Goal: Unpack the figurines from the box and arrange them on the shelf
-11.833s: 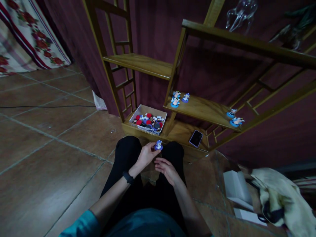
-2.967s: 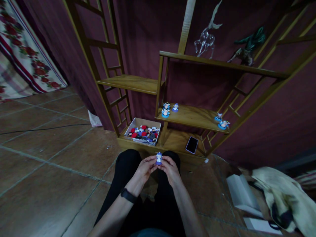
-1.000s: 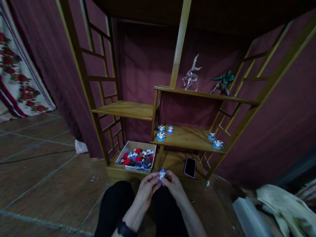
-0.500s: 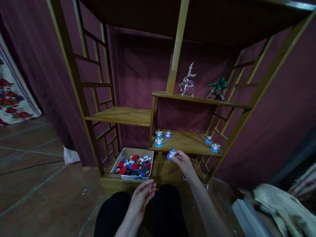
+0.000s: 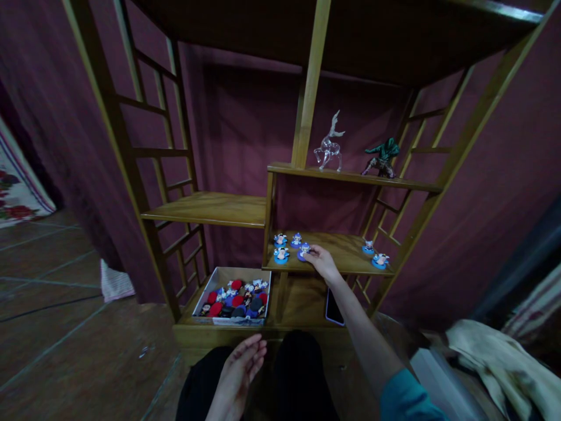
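My right hand (image 5: 323, 262) pinches a small purple-based figurine (image 5: 303, 252) at the front of the lower right shelf (image 5: 337, 251). Just behind it stands another purple figurine (image 5: 296, 240). To its left are two blue-based figurines, one at the back (image 5: 280, 240) and one in front (image 5: 281, 255). At the shelf's right end sit two more, a small blue-based one (image 5: 367, 247) and a wider one (image 5: 380, 261). Above my lap, my left hand (image 5: 245, 362) is empty, its fingers loosely curled and slightly apart. A white box (image 5: 232, 321) of jumbled figurines with red, black and purple bases lies beyond it.
A clear deer ornament (image 5: 329, 143) and a dark green crouching figure (image 5: 383, 158) stand on the upper right shelf. A phone (image 5: 335, 307) lies on the bottom board under my right forearm. Pale cloth (image 5: 495, 356) is heaped at the right.
My right hand has moved up and forward, carrying the purple figurine from before the shelf edge to the shelf front. My left hand has shifted slightly down and left.
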Tool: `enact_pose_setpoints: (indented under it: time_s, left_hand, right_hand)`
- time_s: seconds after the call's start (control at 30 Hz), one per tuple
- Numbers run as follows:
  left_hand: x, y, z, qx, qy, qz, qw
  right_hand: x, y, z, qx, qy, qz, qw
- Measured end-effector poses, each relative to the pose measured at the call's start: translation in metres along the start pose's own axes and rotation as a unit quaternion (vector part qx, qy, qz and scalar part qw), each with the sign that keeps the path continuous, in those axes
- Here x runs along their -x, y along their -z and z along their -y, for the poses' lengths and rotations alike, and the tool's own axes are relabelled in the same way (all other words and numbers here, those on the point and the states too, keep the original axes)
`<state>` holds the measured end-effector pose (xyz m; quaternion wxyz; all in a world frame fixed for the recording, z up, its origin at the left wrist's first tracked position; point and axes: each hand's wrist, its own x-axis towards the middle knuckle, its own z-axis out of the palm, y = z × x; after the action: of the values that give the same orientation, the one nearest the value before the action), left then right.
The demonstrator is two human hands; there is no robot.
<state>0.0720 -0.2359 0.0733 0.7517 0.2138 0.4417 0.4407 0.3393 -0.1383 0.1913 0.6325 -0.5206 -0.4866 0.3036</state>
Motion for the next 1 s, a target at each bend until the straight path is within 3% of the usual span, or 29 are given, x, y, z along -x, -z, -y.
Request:
enact_pose_setpoints:
  time_s: [0.17, 0.27, 0.53, 0.73, 1.0]
  left_hand:
    - [0.0, 0.001, 0.0, 0.005, 0.007, -0.004, 1.0]
    - [-0.001, 0.003, 0.0, 0.004, 0.008, -0.007, 1.0]
    - [-0.008, 0.008, -0.003, 0.008, 0.004, -0.009, 1.0]
    - [-0.014, 0.01, -0.005, 0.021, 0.001, -0.007, 1.0]
    - [-0.033, 0.015, -0.009, 0.021, 0.013, -0.02, 1.0]
  right_hand:
    - [-0.006, 0.0, -0.011, 0.204, 0.029, 0.011, 0.978]
    - [-0.006, 0.002, -0.014, 0.262, 0.038, 0.018, 0.964]
    - [-0.01, 0.01, -0.016, 0.312, 0.032, -0.027, 0.949]
    - [-0.011, 0.011, -0.018, 0.303, 0.061, 0.026, 0.951]
    - [-0.013, 0.012, -0.028, 0.335, 0.082, 0.03, 0.938]
